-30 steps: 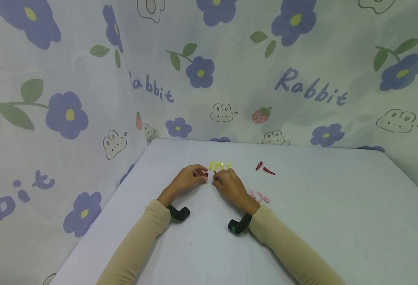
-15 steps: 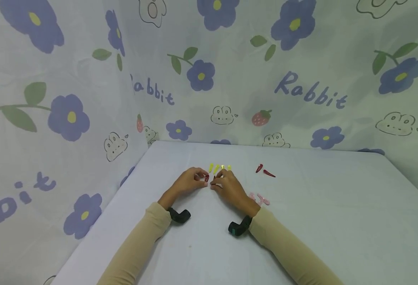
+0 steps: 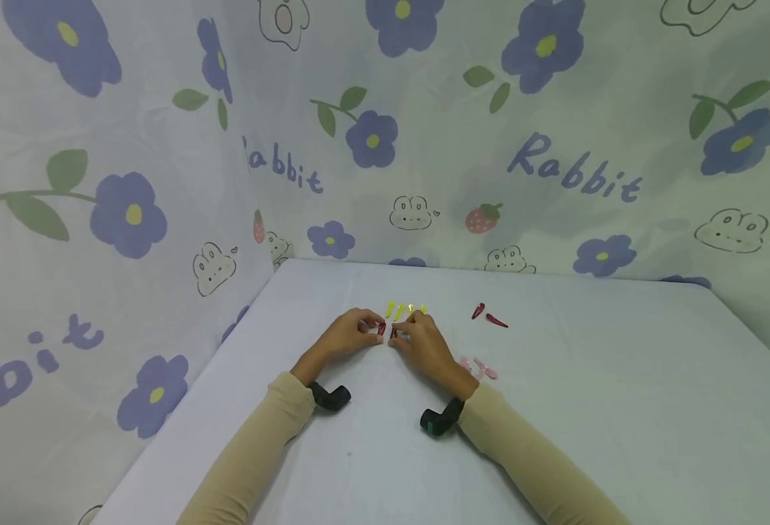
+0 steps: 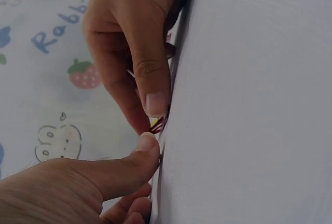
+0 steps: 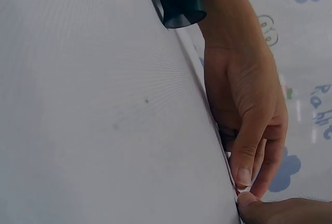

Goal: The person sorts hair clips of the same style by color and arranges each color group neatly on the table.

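At tip of left hand point(image 3: 346, 332), first red clip point(image 3: 381, 329), pinched; second red clip point(image 3: 394, 332) pinched by right hand point(image 3: 426, 345).

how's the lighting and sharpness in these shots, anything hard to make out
Head view: soft, even light, the red clip at the left hand small but its colour readable; left wrist view: dimmer, the right hand shaded, only slivers of red showing; right wrist view: fine fanned lines over the white tabletop, no clip shape distinguishable.
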A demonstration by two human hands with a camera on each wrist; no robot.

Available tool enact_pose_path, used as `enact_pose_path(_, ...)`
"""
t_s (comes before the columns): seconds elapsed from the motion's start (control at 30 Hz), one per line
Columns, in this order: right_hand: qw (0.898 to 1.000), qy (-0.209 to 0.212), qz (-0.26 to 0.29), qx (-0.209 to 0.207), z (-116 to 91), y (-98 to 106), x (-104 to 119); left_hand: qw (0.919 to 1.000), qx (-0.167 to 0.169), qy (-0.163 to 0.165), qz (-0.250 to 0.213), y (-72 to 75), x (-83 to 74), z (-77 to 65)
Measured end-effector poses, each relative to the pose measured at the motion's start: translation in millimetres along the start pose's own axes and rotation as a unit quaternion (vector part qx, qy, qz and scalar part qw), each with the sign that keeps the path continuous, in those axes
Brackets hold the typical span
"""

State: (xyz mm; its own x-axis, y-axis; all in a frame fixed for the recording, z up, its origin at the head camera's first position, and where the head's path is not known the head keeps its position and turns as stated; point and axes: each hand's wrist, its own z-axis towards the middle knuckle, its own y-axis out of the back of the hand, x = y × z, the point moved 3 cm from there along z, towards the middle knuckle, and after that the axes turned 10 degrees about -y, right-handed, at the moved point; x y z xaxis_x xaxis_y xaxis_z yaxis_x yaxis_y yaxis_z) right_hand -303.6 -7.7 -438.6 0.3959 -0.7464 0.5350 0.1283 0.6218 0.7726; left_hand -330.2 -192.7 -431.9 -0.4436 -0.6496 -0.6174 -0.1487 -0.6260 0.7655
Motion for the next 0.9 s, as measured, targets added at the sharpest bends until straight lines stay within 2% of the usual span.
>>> enact_pose_path(0.23, 1.000, 0.011, -0.025, -0.011, 2.1, 0.2, 0.7, 1.0000, -0.005, -0.002, -0.006, -1.5, 0.0, -0.1)
enact_pose_path(0.5, 0.999, 0.003, -0.044, -0.003, 5.3, 0.3, -0.2, 0.9998, -0.016, -0.008, -0.010, -2.7, 1.2, 2.2)
enact_pose_path(0.77, 0.999, -0.003, -0.051, 0.004, 6.1, -2.0, -2.4, 0.9998, -0.011, 0.010, -0.011, -3.8, 1.6, 1.0)
enact_pose_path(0.9, 0.999, -0.005, -0.049, 0.003, 6.5, -2.4, -2.9, 0.9999, -0.009, 0.008, -0.007, -3.2, 0.7, 0.5)
